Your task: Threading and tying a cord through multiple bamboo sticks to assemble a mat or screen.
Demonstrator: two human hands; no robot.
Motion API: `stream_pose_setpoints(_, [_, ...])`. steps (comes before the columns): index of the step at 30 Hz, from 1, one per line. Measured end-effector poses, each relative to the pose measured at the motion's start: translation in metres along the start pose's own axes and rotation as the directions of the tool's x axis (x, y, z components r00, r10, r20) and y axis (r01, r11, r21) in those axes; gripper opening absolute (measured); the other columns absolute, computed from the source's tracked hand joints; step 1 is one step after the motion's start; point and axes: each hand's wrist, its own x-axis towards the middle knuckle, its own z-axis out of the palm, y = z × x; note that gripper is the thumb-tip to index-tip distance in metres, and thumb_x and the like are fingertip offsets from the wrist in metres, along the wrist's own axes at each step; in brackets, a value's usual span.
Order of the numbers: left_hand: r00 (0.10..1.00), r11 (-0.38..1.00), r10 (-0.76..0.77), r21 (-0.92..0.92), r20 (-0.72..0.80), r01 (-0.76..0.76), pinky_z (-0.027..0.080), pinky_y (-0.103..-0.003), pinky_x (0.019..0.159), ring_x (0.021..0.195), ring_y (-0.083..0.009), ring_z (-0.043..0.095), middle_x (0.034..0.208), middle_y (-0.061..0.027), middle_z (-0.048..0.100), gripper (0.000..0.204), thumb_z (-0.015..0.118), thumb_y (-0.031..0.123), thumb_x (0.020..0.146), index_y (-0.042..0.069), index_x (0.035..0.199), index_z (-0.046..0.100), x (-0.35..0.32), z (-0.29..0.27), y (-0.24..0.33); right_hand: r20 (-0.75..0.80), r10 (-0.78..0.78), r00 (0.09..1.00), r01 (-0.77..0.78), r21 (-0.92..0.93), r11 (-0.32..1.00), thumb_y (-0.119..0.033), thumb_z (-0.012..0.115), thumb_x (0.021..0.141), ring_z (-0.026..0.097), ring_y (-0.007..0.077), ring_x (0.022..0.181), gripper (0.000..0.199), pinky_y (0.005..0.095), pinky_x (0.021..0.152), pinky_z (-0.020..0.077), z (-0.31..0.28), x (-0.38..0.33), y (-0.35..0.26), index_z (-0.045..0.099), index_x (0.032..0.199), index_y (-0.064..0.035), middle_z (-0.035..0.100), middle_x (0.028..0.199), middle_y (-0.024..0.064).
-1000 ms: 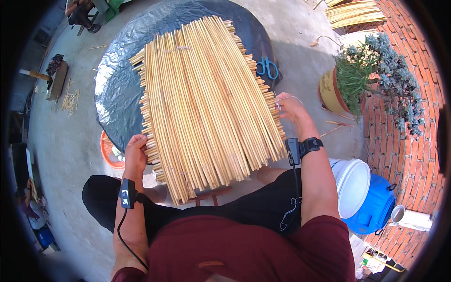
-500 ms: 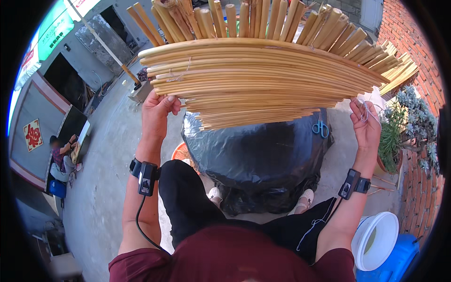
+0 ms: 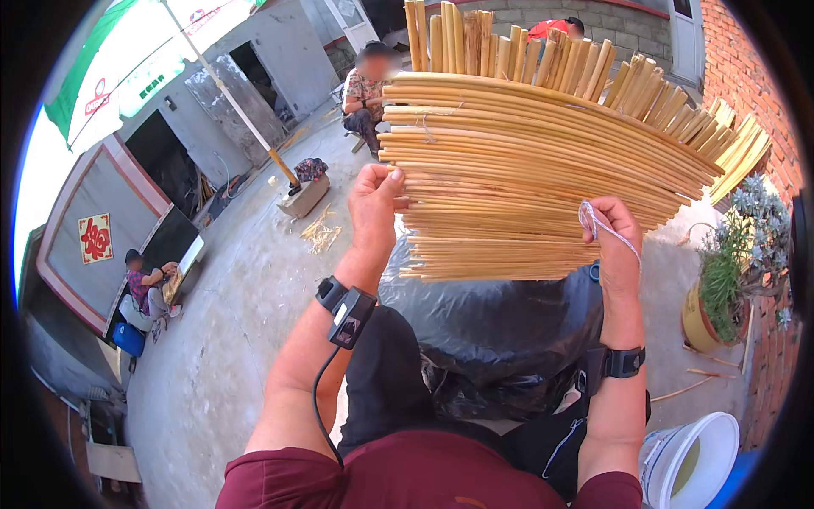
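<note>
A mat of pale yellow stalks (image 3: 526,170), tied with thin string near its left end, is held up before me. My left hand (image 3: 376,212) pinches its left edge between thumb and fingers. In front of the mat's lower right part is my right hand (image 3: 617,233), closed on a white string (image 3: 604,222) that loops over its fingers. Under the mat stands a large round form wrapped in black plastic (image 3: 500,331). Beside my right hand shows part of a blue scissors handle (image 3: 594,271); the rest is hidden.
Bundles of cut stalks (image 3: 509,55) stand behind the mat. To the right are a potted plant (image 3: 721,288), a brick wall (image 3: 738,51) and a white bucket (image 3: 699,458). One seated person (image 3: 365,97) is at the back, another (image 3: 153,284) at far left.
My view has swung leftward. My right hand has moved from the mat's right end inward, in front of its lower part, still with the string. My left hand keeps the left edge.
</note>
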Motion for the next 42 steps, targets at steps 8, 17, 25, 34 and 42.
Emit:
stream_pose_setpoints(8, [1.0,0.984,0.007,-0.178,0.026,-0.003,0.051,-0.029,0.067,0.077,-0.0124,0.061,0.087,-0.0024,0.062,0.006,0.053,0.016,0.092,0.011,0.09,0.052,-0.014,-0.001,-0.018,0.201,-0.312,0.928,0.37,-0.438,0.819,-0.006,0.056,0.087,0.053,0.0293,0.113,0.007,0.0363,0.09,0.0418,0.039,0.019,0.01,0.052,0.088,-0.0009,0.061,0.107,0.0166])
stream_pose_setpoints(17, [0.994,0.96,0.013,-0.277,-0.112,-0.044,0.043,-0.026,0.063,0.066,-0.0069,0.051,0.083,0.0022,0.06,0.005,0.055,0.019,0.092,0.014,0.094,0.052,-0.021,-0.027,-0.047,0.455,-0.486,0.746,0.624,-0.733,0.271,-0.009,0.058,0.079,0.05,0.0266,0.116,0.005,0.04,0.085,0.0354,0.088,0.032,0.058,0.053,0.081,-0.0108,0.06,0.117,0.0035])
stream_pose_setpoints(25, [0.997,0.956,-0.001,-0.292,-0.079,-0.022,0.049,-0.035,0.08,0.091,-0.0187,0.062,0.102,-0.0064,0.062,0.008,0.051,0.019,0.094,0.011,0.095,0.05,-0.03,-0.047,-0.051,0.436,-0.544,0.717,0.61,-0.771,0.186,-0.011,0.056,0.075,0.051,0.0211,0.102,0.01,0.039,0.085,0.0358,0.103,0.032,0.071,0.058,0.085,-0.013,0.06,0.114,-0.0052])
stream_pose_setpoints(34, [0.997,0.952,0.082,-0.295,0.005,-0.077,0.048,-0.037,0.085,0.099,-0.0217,0.06,0.109,-0.0094,0.061,0.013,0.048,0.018,0.095,0.009,0.104,0.05,-0.019,-0.07,-0.06,0.33,-0.596,0.732,0.528,-0.827,0.191,-0.01,0.055,0.075,0.05,0.0206,0.101,0.011,0.0384,0.086,0.0348,0.066,0.053,0.074,0.058,0.085,-0.0129,0.059,0.114,-0.0052])
stream_pose_setpoints(42, [0.997,0.95,0.072,-0.305,0.035,-0.058,0.048,-0.039,0.088,0.102,-0.0228,0.059,0.112,-0.0098,0.06,0.018,0.05,0.019,0.094,0.008,0.109,0.049,-0.012,-0.08,-0.072,0.278,-0.611,0.742,0.46,-0.873,0.162,-0.009,0.055,0.075,0.05,0.0212,0.101,0.012,0.038,0.087,0.034,0.031,0.063,0.071,0.058,0.085,-0.0121,0.059,0.115,-0.0056])
